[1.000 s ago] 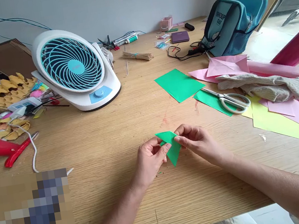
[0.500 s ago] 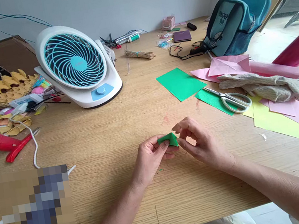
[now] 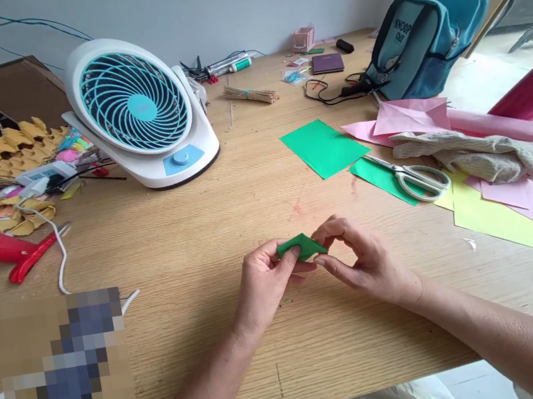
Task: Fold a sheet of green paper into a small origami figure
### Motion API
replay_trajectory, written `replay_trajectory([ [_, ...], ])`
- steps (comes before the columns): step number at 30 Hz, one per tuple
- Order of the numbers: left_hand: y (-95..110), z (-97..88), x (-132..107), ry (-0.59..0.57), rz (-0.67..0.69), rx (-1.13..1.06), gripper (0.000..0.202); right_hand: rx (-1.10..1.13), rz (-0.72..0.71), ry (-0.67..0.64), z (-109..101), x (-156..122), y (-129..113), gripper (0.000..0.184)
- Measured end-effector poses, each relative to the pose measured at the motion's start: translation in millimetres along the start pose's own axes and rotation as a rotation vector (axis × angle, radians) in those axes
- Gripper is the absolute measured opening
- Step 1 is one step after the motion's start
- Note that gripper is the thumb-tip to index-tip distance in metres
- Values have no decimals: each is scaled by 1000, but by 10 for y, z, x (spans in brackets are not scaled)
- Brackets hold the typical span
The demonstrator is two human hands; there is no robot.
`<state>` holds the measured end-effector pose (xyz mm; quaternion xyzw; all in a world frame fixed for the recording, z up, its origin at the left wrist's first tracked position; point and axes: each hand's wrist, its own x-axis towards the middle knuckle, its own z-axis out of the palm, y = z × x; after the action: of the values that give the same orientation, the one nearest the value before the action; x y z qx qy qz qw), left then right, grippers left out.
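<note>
A small folded green paper piece (image 3: 300, 247) is held just above the wooden table (image 3: 201, 237), near its front middle. My left hand (image 3: 264, 284) pinches its left end between thumb and fingers. My right hand (image 3: 364, 258) pinches its right end, fingers curled over it. The paper lies nearly flat, seen edge-on. Much of its underside is hidden by my fingers.
A green paper sheet (image 3: 321, 147) and white-handled scissors (image 3: 412, 178) lie beyond my hands to the right, next to pink and yellow sheets (image 3: 511, 208) and a grey cloth (image 3: 481, 152). A white and teal fan (image 3: 141, 111) stands at the back left, a teal bag (image 3: 418, 44) at the back right, a red tool (image 3: 7, 254) at the left.
The green piece hung as a downward-pointing triangle a second ago; it has been turned and folded flatter between both hands. My hands stayed in the same spot.
</note>
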<state>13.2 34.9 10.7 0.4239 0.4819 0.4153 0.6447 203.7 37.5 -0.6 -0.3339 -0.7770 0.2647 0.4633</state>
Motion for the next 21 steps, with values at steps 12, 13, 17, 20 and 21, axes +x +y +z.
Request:
replay_trajectory([
  [12, 30, 0, -39, -49, -39, -66, 38, -73, -69, 9, -73, 10, 65, 29],
  [13, 33, 1, -40, -49, -38, -68, 37, -76, -57, 11, -71, 9, 67, 28],
  [17, 38, 4, -46, -51, -36, -72, 36, -77, -59, 9, -70, 15, 59, 24],
  [20, 36, -6, -53, -47, -44, -82, 37, -84, -95, 11, -76, 20, 47, 28],
  [21, 33, -11, -55, -45, -46, -81, 37, -84, -110, 10, -81, 20, 45, 30],
])
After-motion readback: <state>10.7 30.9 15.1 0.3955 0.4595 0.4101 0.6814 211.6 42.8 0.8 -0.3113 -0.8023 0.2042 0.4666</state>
